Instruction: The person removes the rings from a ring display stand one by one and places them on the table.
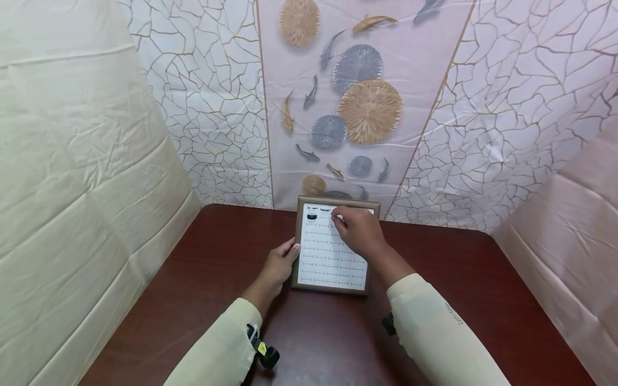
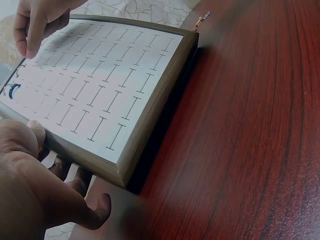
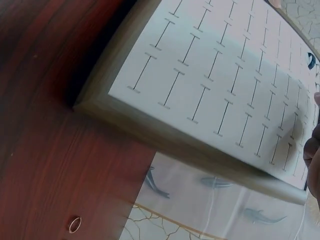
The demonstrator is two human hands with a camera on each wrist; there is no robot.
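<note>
A wood-framed white board (image 1: 333, 252) with rows of short slits stands tilted on the table. My left hand (image 1: 280, 262) grips its left edge, thumb on the front of the frame and fingers behind. Up at the board's top row, my right hand (image 1: 359, 230) has thumb and forefinger pinched together against the white face; I cannot tell what small thing is between the fingertips. A wide dark ring (image 1: 311, 216) sits in a slit at the upper left. Above it and to its right, a thin ring (image 1: 325, 209) sits in the top row, close to the right fingertips.
The dark red table (image 1: 217, 252) carries the board near its back edge. A thin ring (image 3: 75, 225) lies on the tabletop beyond the board, and small rings (image 2: 201, 20) show past its corner in the left wrist view. Patterned cloth (image 1: 222, 107) hangs close behind.
</note>
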